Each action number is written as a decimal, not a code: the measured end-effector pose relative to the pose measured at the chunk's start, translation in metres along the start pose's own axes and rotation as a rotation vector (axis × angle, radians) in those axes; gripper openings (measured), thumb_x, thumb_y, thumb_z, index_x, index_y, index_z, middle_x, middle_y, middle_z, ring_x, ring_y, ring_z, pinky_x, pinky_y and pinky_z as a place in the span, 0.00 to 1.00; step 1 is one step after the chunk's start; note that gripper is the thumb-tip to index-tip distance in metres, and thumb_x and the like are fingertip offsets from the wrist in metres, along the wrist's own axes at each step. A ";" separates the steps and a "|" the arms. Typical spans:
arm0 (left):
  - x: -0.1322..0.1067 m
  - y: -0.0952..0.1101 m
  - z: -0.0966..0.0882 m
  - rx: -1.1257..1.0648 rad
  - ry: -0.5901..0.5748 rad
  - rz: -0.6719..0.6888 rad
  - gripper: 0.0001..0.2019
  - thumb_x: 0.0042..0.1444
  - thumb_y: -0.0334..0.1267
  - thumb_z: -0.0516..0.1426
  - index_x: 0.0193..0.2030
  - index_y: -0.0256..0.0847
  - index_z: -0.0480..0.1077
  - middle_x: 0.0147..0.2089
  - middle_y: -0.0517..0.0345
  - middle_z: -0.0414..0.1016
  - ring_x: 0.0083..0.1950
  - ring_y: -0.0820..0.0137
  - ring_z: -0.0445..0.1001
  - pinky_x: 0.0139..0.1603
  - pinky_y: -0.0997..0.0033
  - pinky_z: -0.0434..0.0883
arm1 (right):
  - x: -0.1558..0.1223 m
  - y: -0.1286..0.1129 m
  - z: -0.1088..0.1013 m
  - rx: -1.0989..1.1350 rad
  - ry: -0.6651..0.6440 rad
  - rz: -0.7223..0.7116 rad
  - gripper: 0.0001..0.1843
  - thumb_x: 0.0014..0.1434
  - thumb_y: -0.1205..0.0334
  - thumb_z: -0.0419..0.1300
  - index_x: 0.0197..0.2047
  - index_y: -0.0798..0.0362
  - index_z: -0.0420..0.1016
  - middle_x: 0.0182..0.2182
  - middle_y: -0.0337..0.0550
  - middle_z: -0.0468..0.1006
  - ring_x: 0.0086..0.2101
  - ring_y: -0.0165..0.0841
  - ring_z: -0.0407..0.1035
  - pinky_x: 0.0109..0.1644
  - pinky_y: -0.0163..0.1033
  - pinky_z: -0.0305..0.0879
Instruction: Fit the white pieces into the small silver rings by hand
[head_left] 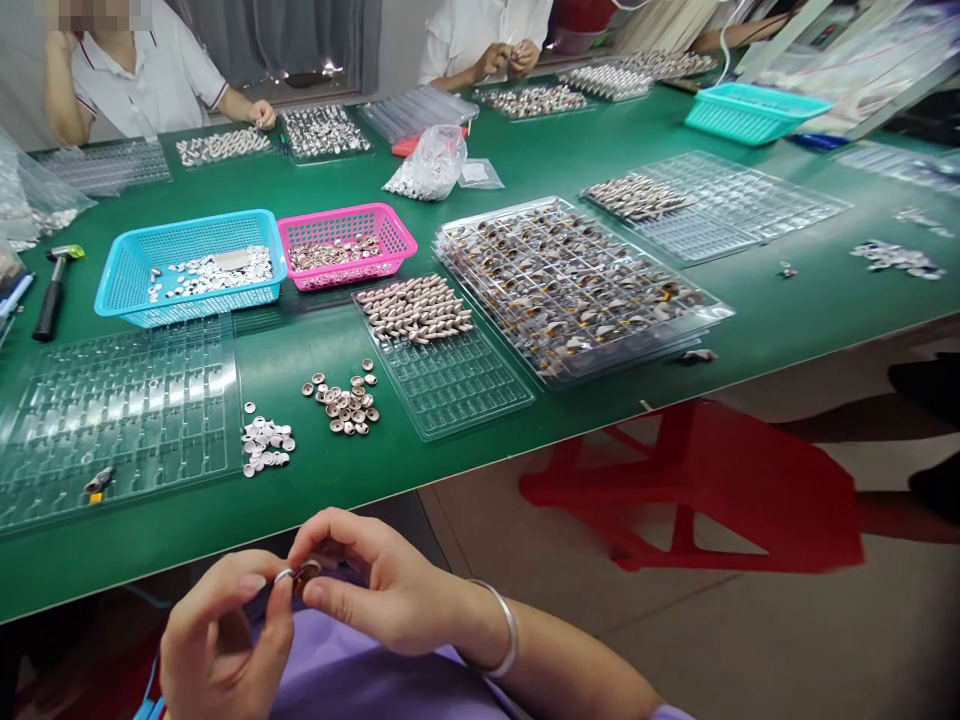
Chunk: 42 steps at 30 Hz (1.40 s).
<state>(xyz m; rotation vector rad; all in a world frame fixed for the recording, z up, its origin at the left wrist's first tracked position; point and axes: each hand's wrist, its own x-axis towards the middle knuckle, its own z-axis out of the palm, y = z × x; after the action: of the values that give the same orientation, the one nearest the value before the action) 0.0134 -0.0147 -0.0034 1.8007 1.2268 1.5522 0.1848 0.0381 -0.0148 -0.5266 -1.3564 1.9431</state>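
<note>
My left hand point(225, 625) pinches a small white round cap point(283, 575) between thumb and forefinger, above my lap. Against it, my right hand point(386, 590) grips a small brown metallic cup-shaped piece point(307, 573); the two parts touch or nearly touch. On the table just ahead lie loose white caps point(266, 445) and a heap of brown metallic cups point(349, 405). A clear moulded tray point(142, 410) to the left carries one small grey part with a yellow tab point(97, 485). A second tray point(457, 390) holds rows of metallic pieces point(416, 308).
A blue basket point(112, 280) and a pink basket point(397, 245) hold small parts. Stacked filled trays point(585, 290) stand right of centre. A hammer point(51, 300) lies at left. A red stool point(750, 490) is beside the table point(337, 510). Two people work across it.
</note>
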 end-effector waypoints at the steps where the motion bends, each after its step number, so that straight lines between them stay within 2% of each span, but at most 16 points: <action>1: 0.000 0.000 0.002 -0.012 0.014 -0.019 0.29 0.48 0.13 0.58 0.53 0.46 0.65 0.39 0.62 0.79 0.37 0.71 0.81 0.36 0.72 0.81 | 0.000 0.000 -0.001 -0.016 0.001 0.000 0.14 0.61 0.56 0.63 0.45 0.55 0.70 0.34 0.39 0.71 0.33 0.27 0.65 0.40 0.35 0.66; 4: 0.000 -0.002 0.005 -0.032 0.064 -0.065 0.26 0.49 0.15 0.58 0.51 0.45 0.66 0.38 0.64 0.76 0.36 0.72 0.80 0.38 0.73 0.80 | 0.000 0.000 -0.002 -0.021 0.009 0.029 0.14 0.61 0.57 0.63 0.46 0.56 0.71 0.34 0.40 0.72 0.33 0.28 0.66 0.40 0.36 0.66; 7: -0.001 -0.005 0.006 -0.030 0.110 -0.119 0.23 0.50 0.17 0.60 0.49 0.45 0.68 0.38 0.64 0.75 0.36 0.74 0.80 0.40 0.76 0.79 | 0.002 0.003 -0.004 0.066 0.007 0.096 0.15 0.61 0.54 0.64 0.45 0.57 0.73 0.34 0.41 0.75 0.33 0.27 0.68 0.41 0.36 0.66; 15: 0.005 -0.010 -0.001 0.014 -0.011 -0.350 0.10 0.60 0.34 0.60 0.49 0.47 0.72 0.37 0.62 0.82 0.37 0.73 0.83 0.40 0.80 0.80 | 0.007 0.007 -0.010 0.350 0.135 0.186 0.19 0.51 0.54 0.73 0.40 0.56 0.74 0.34 0.39 0.78 0.34 0.26 0.73 0.42 0.33 0.68; 21: 0.013 -0.010 -0.001 0.011 -0.049 -0.447 0.06 0.55 0.41 0.65 0.39 0.45 0.77 0.34 0.61 0.82 0.33 0.71 0.83 0.35 0.81 0.80 | 0.008 0.012 -0.010 0.382 0.211 0.155 0.21 0.47 0.55 0.75 0.39 0.55 0.74 0.32 0.36 0.77 0.31 0.24 0.71 0.41 0.32 0.68; 26: 0.015 -0.011 -0.001 -0.029 -0.032 -0.532 0.09 0.54 0.42 0.65 0.42 0.45 0.78 0.35 0.59 0.84 0.30 0.70 0.83 0.34 0.79 0.80 | 0.007 0.011 -0.009 0.332 0.192 0.127 0.21 0.50 0.52 0.73 0.40 0.54 0.73 0.32 0.37 0.76 0.32 0.26 0.71 0.42 0.34 0.68; 29: 0.015 -0.011 0.002 0.004 -0.028 -0.500 0.08 0.54 0.41 0.65 0.39 0.43 0.78 0.34 0.59 0.84 0.30 0.69 0.83 0.33 0.78 0.80 | 0.006 0.010 -0.009 0.192 0.204 0.100 0.19 0.53 0.50 0.70 0.40 0.54 0.72 0.33 0.38 0.74 0.31 0.26 0.69 0.39 0.34 0.67; 31: 0.014 -0.012 0.005 0.055 -0.036 -0.441 0.06 0.54 0.39 0.65 0.39 0.43 0.78 0.34 0.59 0.84 0.32 0.69 0.83 0.34 0.78 0.80 | 0.006 0.010 -0.009 0.026 0.238 0.066 0.15 0.56 0.52 0.67 0.39 0.54 0.71 0.31 0.37 0.73 0.30 0.26 0.66 0.36 0.34 0.65; 35: 0.018 -0.017 0.012 0.240 -0.134 -0.234 0.06 0.59 0.36 0.61 0.43 0.42 0.75 0.36 0.59 0.83 0.31 0.71 0.82 0.33 0.78 0.80 | 0.006 0.008 -0.015 -0.349 0.343 -0.014 0.06 0.58 0.60 0.61 0.33 0.54 0.70 0.26 0.35 0.69 0.27 0.26 0.61 0.32 0.33 0.59; 38: 0.036 -0.031 0.017 0.409 -0.245 -0.090 0.06 0.63 0.38 0.57 0.43 0.41 0.74 0.36 0.57 0.82 0.31 0.72 0.81 0.32 0.76 0.78 | 0.005 0.005 -0.026 -0.508 0.424 -0.057 0.05 0.58 0.63 0.59 0.31 0.54 0.69 0.25 0.35 0.67 0.27 0.26 0.60 0.32 0.33 0.58; 42: 0.076 -0.060 0.031 0.528 -0.320 -0.047 0.08 0.62 0.40 0.57 0.38 0.43 0.77 0.33 0.57 0.80 0.33 0.67 0.77 0.36 0.69 0.74 | 0.001 0.001 -0.042 -0.484 0.526 -0.023 0.07 0.59 0.61 0.59 0.31 0.53 0.68 0.24 0.34 0.67 0.25 0.27 0.61 0.30 0.33 0.58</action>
<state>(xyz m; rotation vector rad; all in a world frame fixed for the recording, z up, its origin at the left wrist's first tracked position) 0.0201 0.0853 -0.0192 2.2112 1.5963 0.9090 0.2124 0.0654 -0.0311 -1.1525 -1.4532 1.3076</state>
